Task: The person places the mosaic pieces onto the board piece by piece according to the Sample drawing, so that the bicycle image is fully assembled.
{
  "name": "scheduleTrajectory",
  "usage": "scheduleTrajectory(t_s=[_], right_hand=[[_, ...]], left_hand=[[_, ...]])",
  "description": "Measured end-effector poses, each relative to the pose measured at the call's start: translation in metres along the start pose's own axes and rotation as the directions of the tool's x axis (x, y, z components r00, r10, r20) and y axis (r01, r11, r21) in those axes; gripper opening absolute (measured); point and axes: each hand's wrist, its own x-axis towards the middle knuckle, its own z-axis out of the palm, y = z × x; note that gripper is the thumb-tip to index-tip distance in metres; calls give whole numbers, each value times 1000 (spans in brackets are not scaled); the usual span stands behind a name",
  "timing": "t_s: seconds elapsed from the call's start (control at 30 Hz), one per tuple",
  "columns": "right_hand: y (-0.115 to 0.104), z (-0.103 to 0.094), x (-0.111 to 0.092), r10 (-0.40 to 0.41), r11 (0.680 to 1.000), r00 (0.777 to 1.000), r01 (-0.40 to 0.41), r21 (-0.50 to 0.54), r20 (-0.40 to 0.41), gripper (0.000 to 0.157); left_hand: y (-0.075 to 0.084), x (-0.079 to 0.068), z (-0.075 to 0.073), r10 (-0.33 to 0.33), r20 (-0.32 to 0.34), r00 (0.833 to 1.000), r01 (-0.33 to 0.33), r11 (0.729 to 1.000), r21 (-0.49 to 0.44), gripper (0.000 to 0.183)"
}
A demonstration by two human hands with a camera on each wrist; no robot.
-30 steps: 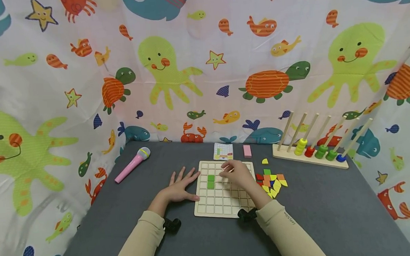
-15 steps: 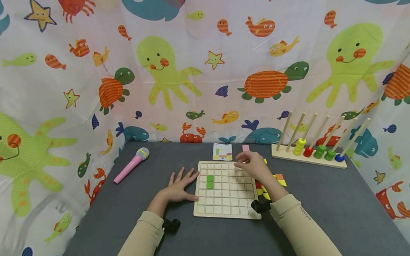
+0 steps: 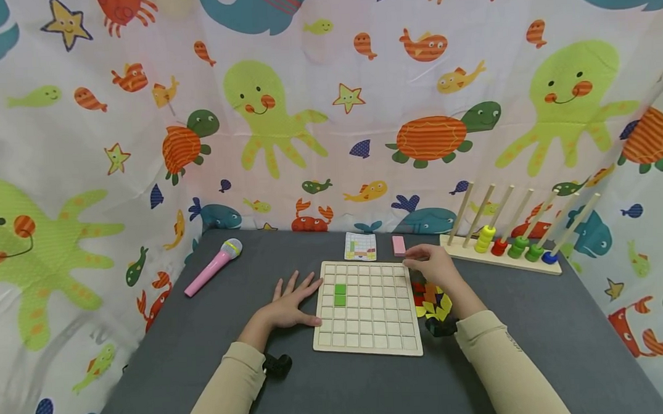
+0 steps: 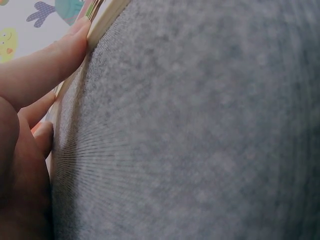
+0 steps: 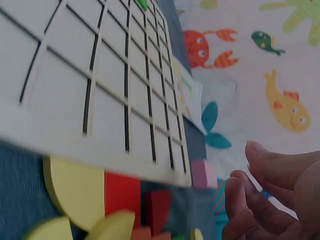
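Observation:
A pale wooden grid board (image 3: pixel 372 319) lies on the dark table, with two green squares (image 3: pixel 340 300) one above the other in its left part. My left hand (image 3: pixel 286 309) rests beside the board with fingers spread; thumb and fingertips touch its left edge. In the left wrist view that thumb (image 4: pixel 50 62) lies against the board's rim (image 4: pixel 106 22). Past the board's top right corner, my right hand (image 3: pixel 435 267) hovers over loose colored shape pieces (image 3: pixel 444 304), partly covering them. In the right wrist view its fingers are loosely bent, with nothing between them.
A printed pattern card (image 3: pixel 360 246) and a pink block (image 3: pixel 398 246) lie behind the board. At the back right stands a wooden peg rack (image 3: pixel 506 258) with colored rings. A pink toy microphone (image 3: pixel 214 266) lies at the back left. Behind hangs a sea-animal curtain (image 3: pixel 305 121).
My right hand has moved right, from above the board to above the loose pieces. The left hand stays at the board's edge, and both green squares stay in place.

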Motion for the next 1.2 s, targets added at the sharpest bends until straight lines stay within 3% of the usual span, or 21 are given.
scheduleTrajectory(t_s=[0.17, 0.37, 0.83, 1.03, 1.2], right_hand=[[18, -12, 6, 86, 996, 996, -87, 18, 15, 40], [35, -21, 11, 166, 985, 985, -168, 38, 35, 44], [49, -17, 24, 123, 974, 992, -123, -190, -12, 40], [51, -14, 25, 99, 970, 995, -102, -219, -21, 36], [50, -15, 24, 150, 960, 988, -154, -234, -34, 32]], left_hand=[[-4, 3, 1, 5, 5, 1000, -5, 1000, -5, 108], [3, -1, -2, 8, 7, 1000, -8, 1000, -7, 108], [3, -3, -2, 19, -3, 1000, -19, 1000, -7, 107], [8, -5, -5, 19, 4, 1000, -19, 1000, -22, 106], [16, -11, -8, 23, -7, 1000, -23, 999, -25, 103]])
